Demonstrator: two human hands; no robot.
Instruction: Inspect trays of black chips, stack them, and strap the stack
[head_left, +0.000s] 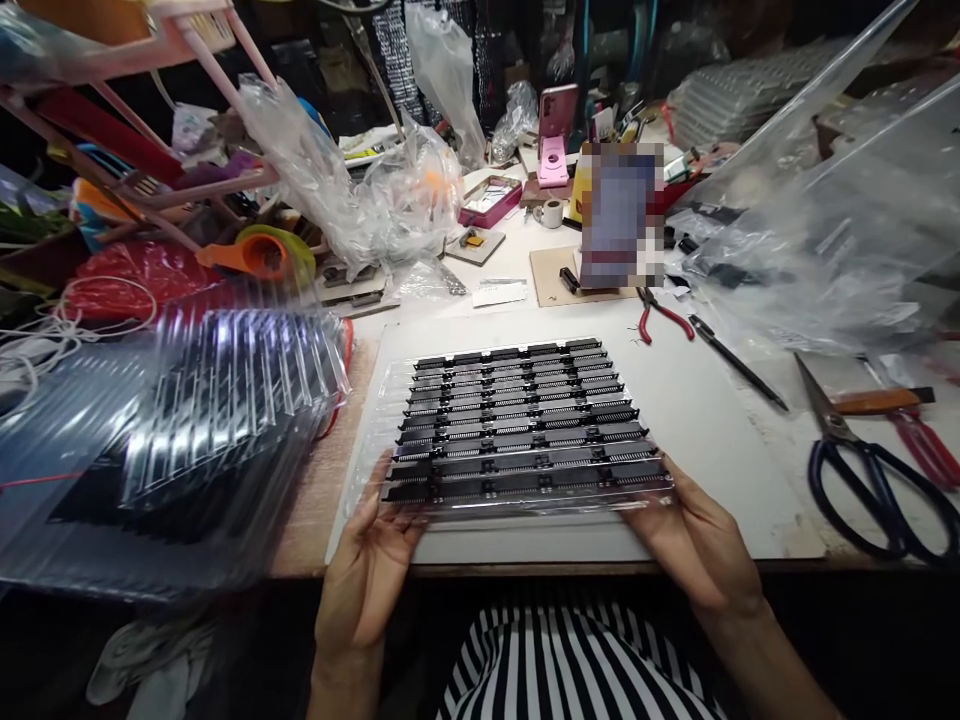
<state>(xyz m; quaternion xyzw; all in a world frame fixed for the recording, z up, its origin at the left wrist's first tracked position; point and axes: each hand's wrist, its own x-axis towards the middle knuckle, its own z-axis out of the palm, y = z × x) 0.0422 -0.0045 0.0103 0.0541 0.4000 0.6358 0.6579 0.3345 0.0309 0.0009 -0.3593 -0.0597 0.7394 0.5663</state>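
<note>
Both hands are on the piece now, and it's sitting right in the middle of the frame: a clear plastic tray (pixel 525 500), loaded with black toothed strips (pixel 517 465). The left hand (pixel 367 570) is gripping the near left corner and the right hand (pixel 709 550) is gripping the near right one, so they're well apart, holding the tray between them over a white board (pixel 720 470) on the worktop (pixel 360 370). Whether its far edge is resting on the board, I can't tell.

How far along are we? The strips are lying side by side in rows running across the tray, from the far edge down to the near one, and no row is looking vacant. The filling of this tray is looking finished, or very close to it; glare and clear plastic are hiding the finer detail, so a small gap could be slipping past us. I can't tell whether a cover is lying over the strips either.

Over on the left of the frame, a pile of clear ribbed trays (pixel 225 380) is leaning in a loose stack, with dark material showing underneath. How many of those are holding strips isn't readable, so what's left there is staying uncertain.

Nobody is touching the tools: red-handled pliers (pixel 679 322) are lying beyond the tray at upper right, a slim black tool (pixel 739 365) is lying beside them, and big dark-handled scissors (pixel 834 425) are spreading their loops at the right edge.
</note>
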